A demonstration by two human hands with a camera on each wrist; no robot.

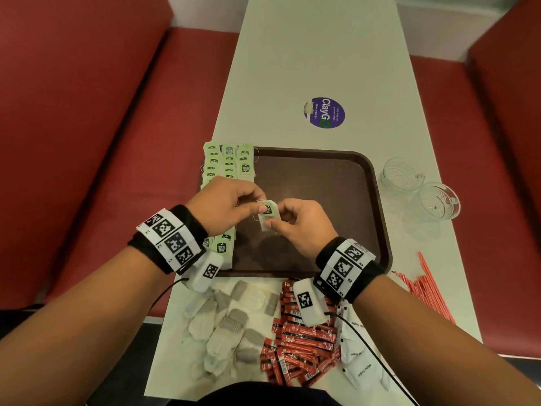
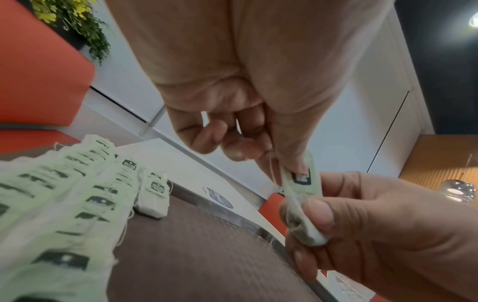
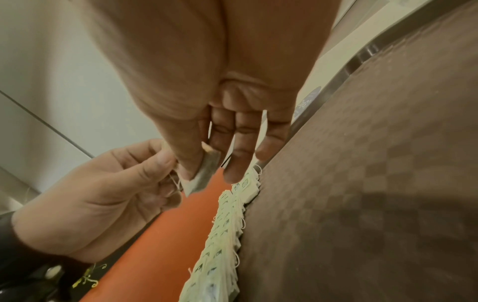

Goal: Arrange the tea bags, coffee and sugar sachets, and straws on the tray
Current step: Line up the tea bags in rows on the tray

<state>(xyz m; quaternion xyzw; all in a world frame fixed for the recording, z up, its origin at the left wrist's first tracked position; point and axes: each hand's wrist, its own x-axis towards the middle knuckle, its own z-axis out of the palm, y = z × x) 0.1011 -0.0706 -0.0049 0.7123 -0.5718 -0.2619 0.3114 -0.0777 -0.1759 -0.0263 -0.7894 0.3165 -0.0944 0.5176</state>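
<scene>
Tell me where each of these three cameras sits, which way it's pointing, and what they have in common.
Head: worn on the head, looking down at the tray; both forearms, left hand and right hand show.
Left wrist: looks along the left hand's fingers across the rows of tea bags.
Right wrist: looks along the right hand's fingers over the tray.
Shared: all three show the tea bag pinched by both hands.

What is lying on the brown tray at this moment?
Rows of green-tagged tea bags cover the left side of the brown tray. The left hand hides the middle of those rows. Both it and the right hand pinch one tea bag above the tray.
</scene>
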